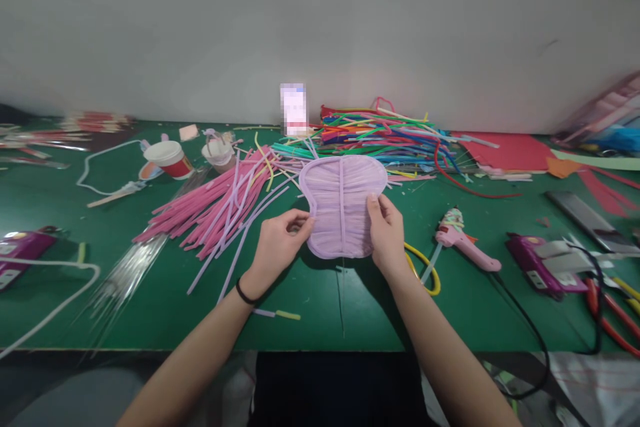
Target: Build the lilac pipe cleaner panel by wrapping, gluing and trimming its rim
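Between my two hands, above the green table, is a lilac butterfly-like shape made of pipe cleaners (327,207), with a raised outline and a strip down its middle. A thin wire hangs from its lower edge. My left hand (283,243) pinches its left edge between thumb and finger; a dark band circles that wrist. My right hand (387,230) grips the right edge, thumb on the front and fingers behind. Pink pipe cleaners (215,203) lie fanned out left of the shape, with a few lilac ones across them.
A pink glue gun (467,247) lies on the right with its black cord trailing. Further right are a purple box (543,267) and red-handled pliers (613,317). Multicoloured pipe cleaners (380,137) are heaped by the wall. A paper cup (170,159) stands at back left.
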Motion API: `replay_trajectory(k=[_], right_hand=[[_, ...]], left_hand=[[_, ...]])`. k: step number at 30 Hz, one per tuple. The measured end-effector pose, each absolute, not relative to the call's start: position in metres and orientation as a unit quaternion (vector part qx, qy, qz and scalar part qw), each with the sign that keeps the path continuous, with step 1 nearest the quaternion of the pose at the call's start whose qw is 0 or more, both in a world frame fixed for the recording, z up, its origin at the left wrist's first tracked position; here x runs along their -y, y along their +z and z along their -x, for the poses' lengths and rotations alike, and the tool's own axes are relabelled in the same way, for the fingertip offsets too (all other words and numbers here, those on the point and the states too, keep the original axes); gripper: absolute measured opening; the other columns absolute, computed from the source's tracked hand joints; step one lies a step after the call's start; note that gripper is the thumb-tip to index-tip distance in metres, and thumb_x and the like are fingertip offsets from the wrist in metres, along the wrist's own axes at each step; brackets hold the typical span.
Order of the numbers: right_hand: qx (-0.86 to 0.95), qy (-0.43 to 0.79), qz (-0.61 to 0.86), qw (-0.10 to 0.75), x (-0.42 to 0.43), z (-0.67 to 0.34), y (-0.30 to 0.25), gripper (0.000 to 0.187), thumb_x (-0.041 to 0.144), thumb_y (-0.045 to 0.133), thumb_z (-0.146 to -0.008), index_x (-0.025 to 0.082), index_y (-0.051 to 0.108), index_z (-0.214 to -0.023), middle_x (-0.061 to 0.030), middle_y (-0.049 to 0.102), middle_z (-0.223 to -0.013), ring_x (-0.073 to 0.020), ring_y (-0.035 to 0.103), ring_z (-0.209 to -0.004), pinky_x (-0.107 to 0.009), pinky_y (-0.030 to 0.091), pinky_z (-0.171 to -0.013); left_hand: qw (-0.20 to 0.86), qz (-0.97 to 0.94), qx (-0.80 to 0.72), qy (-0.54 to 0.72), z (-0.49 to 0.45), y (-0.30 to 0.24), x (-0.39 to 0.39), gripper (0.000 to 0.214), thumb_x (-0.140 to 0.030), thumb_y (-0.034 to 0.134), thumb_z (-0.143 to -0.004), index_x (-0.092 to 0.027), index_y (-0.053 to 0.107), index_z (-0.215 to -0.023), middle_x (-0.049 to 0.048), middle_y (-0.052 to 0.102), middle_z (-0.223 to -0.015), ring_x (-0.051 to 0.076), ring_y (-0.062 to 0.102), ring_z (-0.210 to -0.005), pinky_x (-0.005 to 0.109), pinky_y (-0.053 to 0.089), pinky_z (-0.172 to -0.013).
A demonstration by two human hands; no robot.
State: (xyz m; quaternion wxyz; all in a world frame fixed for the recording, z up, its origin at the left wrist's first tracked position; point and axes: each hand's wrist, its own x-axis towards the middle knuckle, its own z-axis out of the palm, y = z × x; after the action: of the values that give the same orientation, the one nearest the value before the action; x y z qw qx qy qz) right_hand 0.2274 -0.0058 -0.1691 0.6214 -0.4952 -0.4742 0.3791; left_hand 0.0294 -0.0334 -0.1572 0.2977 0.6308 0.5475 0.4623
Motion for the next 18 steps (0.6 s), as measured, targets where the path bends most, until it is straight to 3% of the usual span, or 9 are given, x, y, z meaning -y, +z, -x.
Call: replay_trajectory(k=[4, 10, 14, 18], right_hand=[[0.45, 0.387, 0.478, 0.647, 0.0064, -0.2273, -0.1665, 0.034, 0.051, 0.059, -0.09, 0.021, 0.053, -0.077, 0.0044, 0.047, -0.071, -0.0131, 0.038, -0.066, -0.025, 0.034, -0.062], [0.431, 0.407, 0.46, 0.66, 0.0062, -0.2261, -0.1677, 0.038, 0.055, 0.063, -0.086, 0.02, 0.053, -0.076, 0.0052, 0.047, -0.07, -0.0117, 0.038, -0.066, -0.024, 0.034, -0.062], [0.416, 0.418, 0.453, 0.669, 0.0053, -0.2265, -0.1679, 0.039, 0.056, 0.065, -0.084, 0.02, 0.054, -0.075, 0.0049, 0.05, -0.069, -0.0118, 0.041, -0.066, -0.024, 0.035, -0.062], [0.425, 0.437, 0.453, 0.651, 0.0069, -0.2263, -0.1662, 0.037, 0.056, 0.065, -0.084, 0.021, 0.056, -0.076, 0.0022, 0.058, -0.074, -0.0137, 0.047, -0.069, -0.025, 0.037, -0.063]], left_hand=[[0.321, -0.633, -0.552, 0.438, -0.0305, -0.1575, 0.0345, 0.025, -0.044, 0.074, -0.079, -0.019, 0.072, -0.079, 0.0023, 0.071, -0.068, 0.018, 0.066, -0.062, 0.025, 0.05, -0.059], [0.367, -0.643, -0.533, 0.41, -0.0298, -0.1547, 0.0366, 0.035, -0.046, 0.064, -0.088, -0.017, 0.066, -0.068, -0.0005, 0.063, -0.054, 0.014, 0.06, -0.052, 0.023, 0.043, -0.053], [0.38, -0.634, -0.524, 0.424, -0.0279, -0.1543, 0.0355, 0.038, -0.047, 0.066, -0.086, -0.016, 0.063, -0.064, -0.0015, 0.057, -0.054, 0.012, 0.052, -0.053, 0.022, 0.038, -0.052], [0.441, -0.576, -0.511, 0.462, -0.0262, -0.1527, 0.0325, 0.044, -0.054, 0.055, -0.09, -0.017, 0.063, -0.069, 0.0004, 0.059, -0.063, 0.014, 0.054, -0.058, 0.024, 0.045, -0.056]])
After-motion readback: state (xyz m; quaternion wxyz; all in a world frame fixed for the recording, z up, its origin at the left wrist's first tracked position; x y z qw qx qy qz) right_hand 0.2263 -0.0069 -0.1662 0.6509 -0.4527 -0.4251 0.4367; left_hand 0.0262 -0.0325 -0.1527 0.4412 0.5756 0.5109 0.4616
